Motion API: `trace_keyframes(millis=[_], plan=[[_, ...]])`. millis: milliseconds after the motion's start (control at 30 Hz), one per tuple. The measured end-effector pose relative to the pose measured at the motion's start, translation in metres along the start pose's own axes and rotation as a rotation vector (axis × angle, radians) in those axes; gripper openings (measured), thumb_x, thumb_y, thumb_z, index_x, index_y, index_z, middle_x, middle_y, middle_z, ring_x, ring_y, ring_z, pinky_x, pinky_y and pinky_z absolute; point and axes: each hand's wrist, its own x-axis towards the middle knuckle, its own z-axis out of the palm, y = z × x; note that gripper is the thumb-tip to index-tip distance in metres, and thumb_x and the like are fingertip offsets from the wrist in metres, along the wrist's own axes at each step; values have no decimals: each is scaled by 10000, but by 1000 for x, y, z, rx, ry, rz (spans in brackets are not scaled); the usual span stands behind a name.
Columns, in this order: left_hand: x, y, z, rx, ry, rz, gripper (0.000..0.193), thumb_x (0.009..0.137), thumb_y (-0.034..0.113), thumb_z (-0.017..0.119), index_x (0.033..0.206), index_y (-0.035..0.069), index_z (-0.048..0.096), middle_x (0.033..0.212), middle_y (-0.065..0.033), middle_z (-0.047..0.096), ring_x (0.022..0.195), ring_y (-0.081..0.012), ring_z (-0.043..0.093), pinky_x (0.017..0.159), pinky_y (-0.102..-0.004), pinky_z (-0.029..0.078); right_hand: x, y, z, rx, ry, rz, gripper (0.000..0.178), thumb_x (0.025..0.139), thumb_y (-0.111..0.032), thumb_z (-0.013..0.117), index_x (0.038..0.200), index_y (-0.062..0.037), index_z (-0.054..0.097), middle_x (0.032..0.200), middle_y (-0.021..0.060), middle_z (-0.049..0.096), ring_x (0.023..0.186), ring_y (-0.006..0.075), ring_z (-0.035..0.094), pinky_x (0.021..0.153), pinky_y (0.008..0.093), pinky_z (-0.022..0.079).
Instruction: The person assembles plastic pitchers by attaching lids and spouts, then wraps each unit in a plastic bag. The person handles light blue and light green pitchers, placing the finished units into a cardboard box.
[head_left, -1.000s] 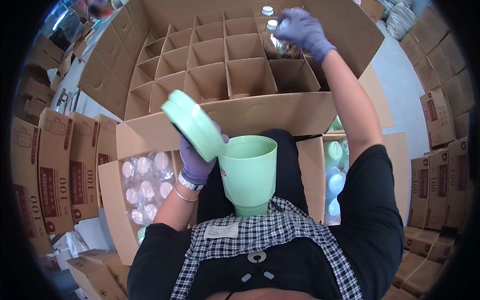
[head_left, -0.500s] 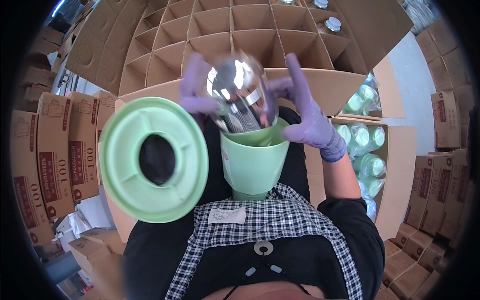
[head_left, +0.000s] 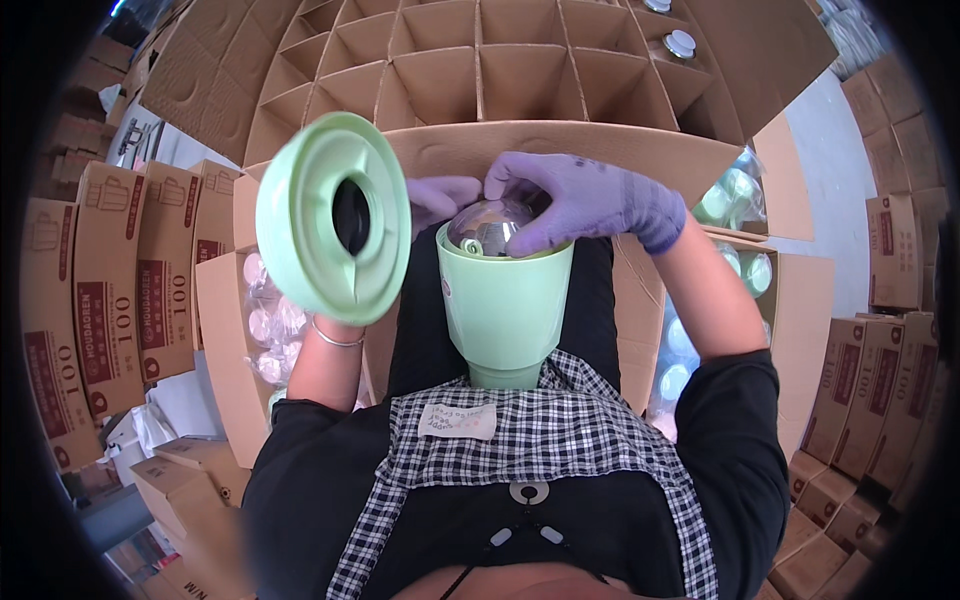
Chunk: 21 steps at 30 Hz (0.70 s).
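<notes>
Your right hand (head_left: 590, 200) had its grip curled round the silver liner (head_left: 482, 228), pinching its rounded top, which showed above the rim of the green housing (head_left: 508, 310) between your legs (head_left: 590, 330). The green ring (head_left: 292, 250) hid much of your left hand (head_left: 440, 198) (so I couldn't tell that grip's state). Just beyond stood the divided carton (head_left: 560, 145); wrapped pink pieces (head_left: 268, 325) lay left, wrapped green ones (head_left: 722, 203) right.

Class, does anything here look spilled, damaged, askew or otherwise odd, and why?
I see nothing spilled or damaged. Only the green ring looks askew: it tilts steeply, partly hiding the left hand. The silvery flask sits inside the green cup, the right hand at its rounded end.
</notes>
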Motion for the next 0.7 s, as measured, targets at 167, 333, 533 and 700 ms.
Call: trace_keyframes(millis=[167,333,533,700], plan=[[-6,-20,-31,-19,128,57,472,1053,327,557,1260,-97,581,1405,-369,523,1266,-452,603,1075,-531,528,18,-57,-7,-600,-183,289,754,889,-702,566,1095,15,676,873,171,730,831,282,716,795,363,569],[-8,-14,-29,-175,267,-58,510,1094,314,465,1355,-123,494,1335,-309,589,1215,-403,643,1019,-464,583,36,-29,-29,-418,-476,85,642,863,-519,713,1299,-52,656,1006,121,715,902,193,694,767,338,567],[-7,-32,-43,-270,280,-48,491,1094,306,455,1377,-94,491,1271,-290,637,1151,-402,679,979,-461,604,40,21,-21,-19,-608,-47,762,815,-277,826,1488,-155,491,1191,64,641,1009,159,636,828,316,558],[-9,-38,-45,-43,322,-64,477,1103,315,445,1389,-64,497,1294,-250,637,1168,-358,675,994,-453,591,37,-1,-5,-421,-405,-143,623,810,-378,801,1345,-102,638,1113,108,697,925,181,703,744,308,572]])
